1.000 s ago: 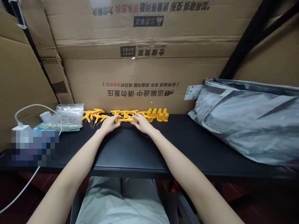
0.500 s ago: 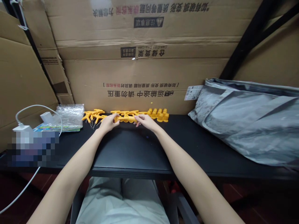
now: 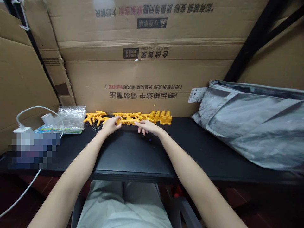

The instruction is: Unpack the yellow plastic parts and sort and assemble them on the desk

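Observation:
My left hand point(image 3: 112, 125) is closed around the left end of a yellow corkscrew point(image 3: 128, 121), held level just above the front of the row of yellow pieces. At its right end is my right hand point(image 3: 147, 127), thumb side up, with the forefinger tip against the yellow plastic and the other fingers hanging loosely below. The metal screw of this piece cannot be seen. Behind the hands lie several more yellow corkscrews point(image 3: 123, 114). Left of my left hand is a pile of corkscrews point(image 3: 96, 117) with bare metal spirals. Several yellow caps point(image 3: 162, 120) stand upright beyond my right hand.
Clear plastic bags point(image 3: 71, 117) lie on the black table point(image 3: 133, 152) at left, near a white charger point(image 3: 22, 130) with a cable and a blurred-out object. A large grey bag point(image 3: 251, 123) occupies the right. Cardboard point(image 3: 147, 69) walls off the back.
My right hand has loosened: its fingers have spread and dropped a little along the corkscrew's right end. My left hand keeps its hold in the same place.

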`<state>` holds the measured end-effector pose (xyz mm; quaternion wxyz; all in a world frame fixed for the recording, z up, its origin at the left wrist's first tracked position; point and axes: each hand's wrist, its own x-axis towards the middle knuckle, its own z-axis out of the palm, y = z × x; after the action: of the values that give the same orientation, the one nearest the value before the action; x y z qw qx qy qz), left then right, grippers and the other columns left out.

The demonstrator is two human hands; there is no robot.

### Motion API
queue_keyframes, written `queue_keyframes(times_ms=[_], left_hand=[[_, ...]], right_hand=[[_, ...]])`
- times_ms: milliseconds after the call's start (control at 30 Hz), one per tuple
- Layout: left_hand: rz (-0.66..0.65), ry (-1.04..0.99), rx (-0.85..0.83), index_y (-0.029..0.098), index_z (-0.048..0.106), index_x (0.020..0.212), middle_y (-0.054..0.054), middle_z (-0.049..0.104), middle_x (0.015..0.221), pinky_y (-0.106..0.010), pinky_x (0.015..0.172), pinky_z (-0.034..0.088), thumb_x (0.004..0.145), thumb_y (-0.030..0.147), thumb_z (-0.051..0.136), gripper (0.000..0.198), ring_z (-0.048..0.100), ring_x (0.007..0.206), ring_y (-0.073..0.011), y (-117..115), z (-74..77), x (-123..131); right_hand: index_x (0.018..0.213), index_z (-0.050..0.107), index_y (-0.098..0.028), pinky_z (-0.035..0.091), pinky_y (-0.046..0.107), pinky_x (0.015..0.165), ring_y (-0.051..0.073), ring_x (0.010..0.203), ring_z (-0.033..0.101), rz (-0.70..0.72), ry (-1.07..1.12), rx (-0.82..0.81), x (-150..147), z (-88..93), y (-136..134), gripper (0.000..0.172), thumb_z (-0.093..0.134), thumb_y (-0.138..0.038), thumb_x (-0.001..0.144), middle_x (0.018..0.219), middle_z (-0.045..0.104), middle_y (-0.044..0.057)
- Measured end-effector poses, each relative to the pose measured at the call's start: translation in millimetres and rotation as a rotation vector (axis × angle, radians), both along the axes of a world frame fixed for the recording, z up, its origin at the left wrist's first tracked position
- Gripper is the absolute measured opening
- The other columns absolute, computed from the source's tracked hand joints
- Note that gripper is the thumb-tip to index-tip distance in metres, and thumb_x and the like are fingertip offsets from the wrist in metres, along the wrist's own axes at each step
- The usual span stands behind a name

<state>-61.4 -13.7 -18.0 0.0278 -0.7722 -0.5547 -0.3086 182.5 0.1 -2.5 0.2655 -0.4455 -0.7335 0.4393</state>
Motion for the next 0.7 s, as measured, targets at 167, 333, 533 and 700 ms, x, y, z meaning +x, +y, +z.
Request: queue_keyframes(times_ms=[167, 333, 533, 700], left_hand=[[-0.017, 0.015, 0.006, 0.022, 0.063, 0.105, 0.0, 0.066, 0.075, -0.024, 0.067, 0.042, 0.079, 0.027, 0.06, 0.026, 0.061, 0.07, -0.0159, -1.7, 1.4, 1.9], [-0.009, 0.019, -0.012, 0.023, 0.063, 0.105, 0.0, 0.068, 0.078, -0.024, 0.068, 0.043, 0.079, 0.026, 0.06, 0.027, 0.063, 0.073, -0.017, -2.4, 2.0, 3.6], [-0.011, 0.051, 0.006, 0.022, 0.062, 0.105, -0.001, 0.069, 0.083, -0.025, 0.07, 0.045, 0.08, 0.027, 0.059, 0.026, 0.065, 0.078, -0.0175, -3.4, 3.8, 3.1], [-0.057, 0.071, 0.041, 0.022, 0.062, 0.105, -0.002, 0.071, 0.089, -0.025, 0.073, 0.046, 0.08, 0.025, 0.059, 0.025, 0.065, 0.081, -0.0175, -5.6, 6.3, 4.9]], right_hand=[[0.078, 0.062, -0.014, 0.031, 0.016, 0.033, 0.005, 0.035, 0.048, 0.029, -0.024, -0.027, 4.8, -2.2, 2.0, 0.044, 0.061, -0.057, 0.085, 0.052, 0.062, 0.001], [0.096, 0.059, -0.015, 0.039, 0.017, 0.037, 0.007, 0.043, 0.056, 0.022, 0.055, 0.016, 5.6, -6.3, 6.9, 0.039, 0.07, -0.049, 0.081, 0.069, 0.069, 0.002], [0.088, 0.054, -0.016, 0.037, 0.017, 0.038, 0.007, 0.038, 0.053, -0.026, 0.159, 0.064, 4.2, -6.8, 8.9, 0.042, 0.07, -0.054, 0.078, 0.059, 0.067, 0.0], [0.059, 0.052, -0.018, 0.028, 0.019, 0.031, 0.006, 0.027, 0.038, -0.107, 0.166, 0.041, 0.2, -5.9, 4.4, 0.058, 0.05, -0.07, 0.084, 0.036, 0.052, -0.001]])
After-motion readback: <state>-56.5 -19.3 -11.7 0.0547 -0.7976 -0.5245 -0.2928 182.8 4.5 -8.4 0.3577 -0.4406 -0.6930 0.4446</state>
